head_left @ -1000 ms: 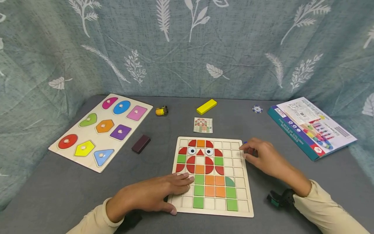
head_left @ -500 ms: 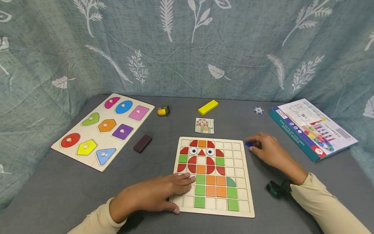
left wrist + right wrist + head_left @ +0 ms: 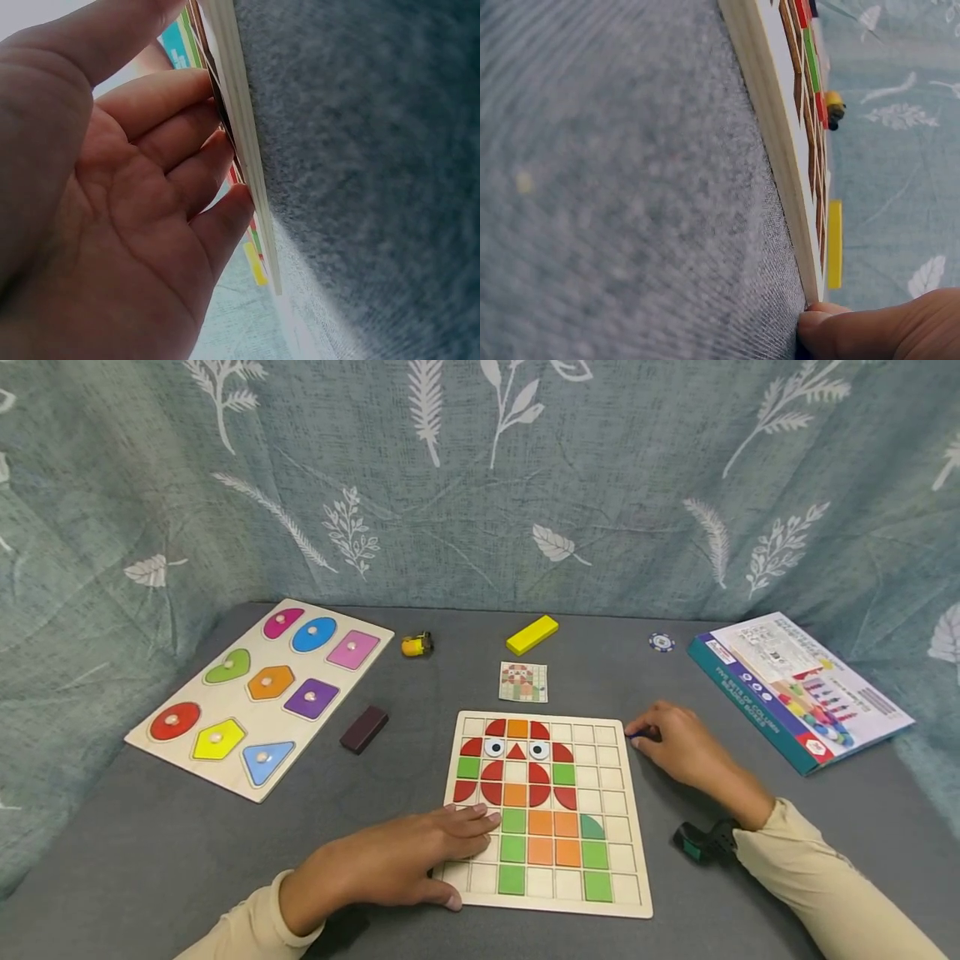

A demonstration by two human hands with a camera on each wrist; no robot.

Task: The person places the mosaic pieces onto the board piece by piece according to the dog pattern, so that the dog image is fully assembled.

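Observation:
In the head view, my left hand (image 3: 408, 857) rests on the lower left of a wooden grid board (image 3: 622, 857), fingers stretched over its cells and thumb at the front edge. Red, orange, green and teal pieces and two eye discs (image 3: 494, 747) form an owl-like picture on the grid. Just off the board's upper right edge, my right hand (image 3: 678, 743) pinches a small dark blue piece (image 3: 637, 734) between thumb and fingers; most of it is hidden. In the right wrist view, the thumb (image 3: 855, 330) is right at the board's corner.
Behind the board lies a small picture card (image 3: 523, 682), with a yellow block (image 3: 532, 635) beyond. A knobbed shape board (image 3: 258, 710) and a dark brown block (image 3: 364, 730) are left, near a toy vehicle (image 3: 417, 644). A poker chip (image 3: 662, 642) and a box (image 3: 802, 685) lie right.
My right hand has shifted slightly away from the board's right edge and back close to it, with the blue piece between its fingers. My left hand stays on the board.

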